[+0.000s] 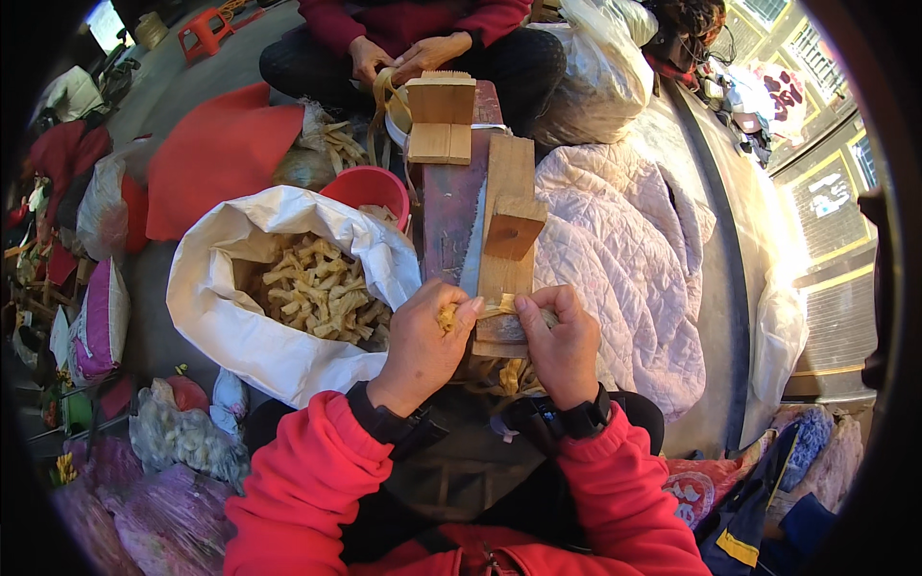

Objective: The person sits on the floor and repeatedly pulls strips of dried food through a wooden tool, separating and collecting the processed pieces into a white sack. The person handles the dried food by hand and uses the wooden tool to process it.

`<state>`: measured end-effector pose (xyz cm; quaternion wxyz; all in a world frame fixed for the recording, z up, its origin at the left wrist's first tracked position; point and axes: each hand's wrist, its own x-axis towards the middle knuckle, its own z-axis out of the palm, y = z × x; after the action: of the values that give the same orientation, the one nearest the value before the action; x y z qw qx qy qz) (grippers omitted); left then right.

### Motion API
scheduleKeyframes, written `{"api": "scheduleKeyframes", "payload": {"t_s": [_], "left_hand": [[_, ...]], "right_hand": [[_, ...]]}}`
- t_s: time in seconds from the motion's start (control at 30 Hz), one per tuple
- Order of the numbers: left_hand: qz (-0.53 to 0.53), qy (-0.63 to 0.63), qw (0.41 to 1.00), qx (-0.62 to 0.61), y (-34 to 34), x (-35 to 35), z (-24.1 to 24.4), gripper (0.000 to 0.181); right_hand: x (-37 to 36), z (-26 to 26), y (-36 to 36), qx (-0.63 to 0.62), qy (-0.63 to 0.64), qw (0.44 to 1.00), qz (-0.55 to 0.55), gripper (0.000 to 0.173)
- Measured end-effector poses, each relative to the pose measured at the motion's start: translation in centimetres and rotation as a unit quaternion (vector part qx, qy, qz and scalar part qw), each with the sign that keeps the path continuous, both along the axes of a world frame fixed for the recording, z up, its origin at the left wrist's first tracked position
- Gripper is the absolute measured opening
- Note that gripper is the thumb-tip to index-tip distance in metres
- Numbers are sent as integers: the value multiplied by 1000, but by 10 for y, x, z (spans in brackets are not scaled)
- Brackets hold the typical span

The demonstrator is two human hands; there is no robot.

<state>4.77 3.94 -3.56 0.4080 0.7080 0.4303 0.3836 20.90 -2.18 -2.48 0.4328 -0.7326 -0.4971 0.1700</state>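
Note:
A short yellowish strip (498,305) is stretched between my left hand (425,338) and my right hand (564,338), pinched by both thumbs and fingers. More of the yellowish material shows in my left fist. The strip lies over the near end of a wooden board (513,158), which has a wooden block (515,227) fixed on it. To the left, a white woven sack (216,288) with its top rolled down holds many knotted yellowish pieces (317,288). Loose strips (513,376) hang below the board, between my wrists.
Across from me a seated person's hands (410,57) hold a strip near a wooden stand (441,115) on a worn bench (450,216). A red bowl (369,189) stands behind the sack. A quilted cloth (619,266) lies right, a filled plastic bag (598,79) behind it.

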Motion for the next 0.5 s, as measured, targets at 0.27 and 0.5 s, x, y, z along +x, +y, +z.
{"api": "scheduleKeyframes", "payload": {"t_s": [0.27,0.5], "left_hand": [[5,-25,999,37,-1,0,3,19],[26,-8,999,37,11,1,-9,16]], "right_hand": [[0,-3,0,16,117,993,12,12],[6,-3,9,11,58,998,-4,14]]}}
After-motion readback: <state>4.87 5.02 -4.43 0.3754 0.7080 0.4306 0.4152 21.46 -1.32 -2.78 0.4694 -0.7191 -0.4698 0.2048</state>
